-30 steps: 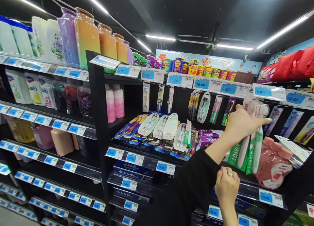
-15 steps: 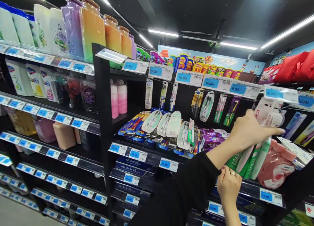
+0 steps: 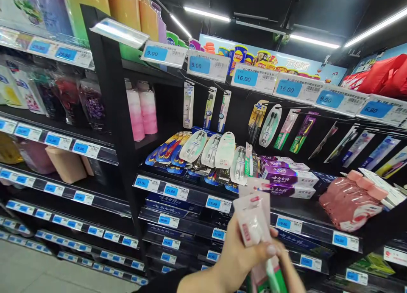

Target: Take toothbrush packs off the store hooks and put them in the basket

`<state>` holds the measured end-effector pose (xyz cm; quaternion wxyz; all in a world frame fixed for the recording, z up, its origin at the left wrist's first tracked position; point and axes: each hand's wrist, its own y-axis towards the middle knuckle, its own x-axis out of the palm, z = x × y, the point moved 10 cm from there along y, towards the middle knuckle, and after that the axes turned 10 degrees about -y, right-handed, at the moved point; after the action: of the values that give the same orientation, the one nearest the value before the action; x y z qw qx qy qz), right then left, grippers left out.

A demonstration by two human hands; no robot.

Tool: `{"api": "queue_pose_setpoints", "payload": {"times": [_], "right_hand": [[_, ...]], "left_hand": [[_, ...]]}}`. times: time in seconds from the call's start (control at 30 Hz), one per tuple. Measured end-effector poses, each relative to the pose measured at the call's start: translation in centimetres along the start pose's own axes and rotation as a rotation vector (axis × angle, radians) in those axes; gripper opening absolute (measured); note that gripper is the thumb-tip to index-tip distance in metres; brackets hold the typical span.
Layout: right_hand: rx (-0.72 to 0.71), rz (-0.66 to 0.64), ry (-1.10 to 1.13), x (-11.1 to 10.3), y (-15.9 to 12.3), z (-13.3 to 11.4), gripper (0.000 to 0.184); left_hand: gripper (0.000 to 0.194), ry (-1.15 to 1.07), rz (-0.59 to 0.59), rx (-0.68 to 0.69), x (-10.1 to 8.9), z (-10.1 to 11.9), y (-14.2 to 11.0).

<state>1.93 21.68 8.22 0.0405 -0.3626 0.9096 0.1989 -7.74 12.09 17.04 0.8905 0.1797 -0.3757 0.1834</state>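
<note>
So the toothbrush packs are right between the two hands, at least two of them layered together, with green lower ends. The left hand has them pinched, thumb laid across the front. The right hand is up against their right side, but it's a blur, so I can't tell if it's actually gripping or just resting there. Looks to me like the step in hand is keeping the packs bunched together, and I'd guess the next move calls for firm thumb pressure, since slick plastic could slide apart. Straight past the hands are some purple boxes, with the piled packs beyond the left hand and the pink bottles off to the right of the right hand. Higher up, past both hands, are the hanging packs. Hard to make out: the packs' bottoms run out of view, their print is smeared, and most of the right hand's fingers are hidden.
</note>
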Motion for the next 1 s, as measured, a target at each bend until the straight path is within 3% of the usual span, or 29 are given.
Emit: {"api": "queue_pose_setpoints", "payload": {"times": [0.1, 0.17, 0.27, 0.4, 0.53, 0.67, 0.77, 0.83, 1.0], "right_hand": [[0.061, -0.120, -0.002, 7.3, -1.4, 2.2, 0.055], [0.131, -0.218, 0.014, 11.3, -2.7, 3.6, 0.060], [0.265, -0.319, -0.002, 14.6, -5.1, 4.7, 0.073], [0.299, -0.198, -0.226, 14.4, -5.5, 2.5, 0.062], [0.081, -0.156, -0.466, 16.2, -3.0, -2.1, 0.049], [-0.154, -0.178, -0.715, 18.8, -2.1, -4.7, 0.057], [-0.271, -0.283, -0.748, 20.1, -2.6, -6.0, 0.070], [-0.287, -0.351, -0.659, 20.2, -2.8, -6.7, 0.069], [-0.154, -0.365, -0.417, 19.3, -2.1, -6.5, 0.042]], "left_hand": [[0.049, -0.025, 0.182, 0.052, -4.6, 0.5, -2.2], [0.049, -0.004, 0.292, 0.070, -7.1, 1.3, -3.1], [0.049, 0.086, 0.363, 0.066, -10.1, 2.4, -3.9], [0.070, 0.379, 0.416, 0.159, -13.4, 3.6, -5.9], [0.072, 0.494, 0.451, 0.136, -15.3, 3.1, -7.6], [0.042, 0.290, 0.566, 0.102, -17.4, 3.9, -7.8], [0.030, 0.039, 0.605, 0.125, -18.6, 5.0, -7.5], [0.029, -0.100, 0.576, 0.159, -18.8, 5.8, -7.3], [0.040, -0.282, 0.511, 0.179, -19.0, 6.5, -7.3]]}}
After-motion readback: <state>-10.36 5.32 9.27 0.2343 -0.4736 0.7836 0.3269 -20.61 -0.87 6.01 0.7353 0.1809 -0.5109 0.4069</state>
